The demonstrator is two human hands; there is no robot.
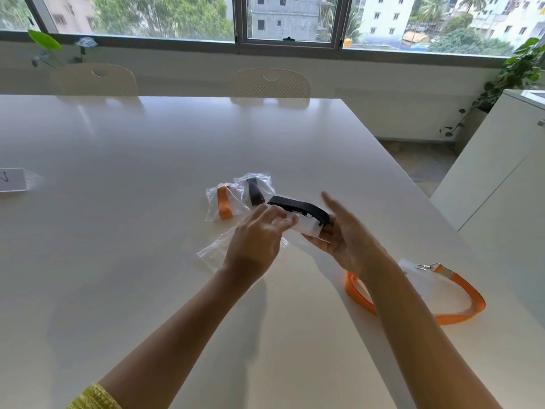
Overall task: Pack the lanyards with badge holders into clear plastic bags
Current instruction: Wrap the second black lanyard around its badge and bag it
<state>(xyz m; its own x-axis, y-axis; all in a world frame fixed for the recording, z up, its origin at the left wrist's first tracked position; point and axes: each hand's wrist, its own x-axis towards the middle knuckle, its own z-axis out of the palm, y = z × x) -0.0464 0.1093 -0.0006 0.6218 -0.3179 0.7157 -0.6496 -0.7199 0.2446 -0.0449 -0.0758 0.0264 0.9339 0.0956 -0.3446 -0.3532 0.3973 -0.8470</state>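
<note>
A folded black lanyard with its white badge holder is held above the table between both hands. My left hand pinches the bundle's left end with curled fingers. My right hand cradles the right end from below, its upper fingers straight. Under my left hand lies an empty clear plastic bag. Behind the bundle lie two filled bags, one with an orange lanyard, one with a black lanyard. A loose orange lanyard with a clear badge holder lies at the right.
The white table ends at its right edge close to the loose orange lanyard. A bag with a white card lies at the far left. Two chairs stand at the far side. A white cabinet stands to the right.
</note>
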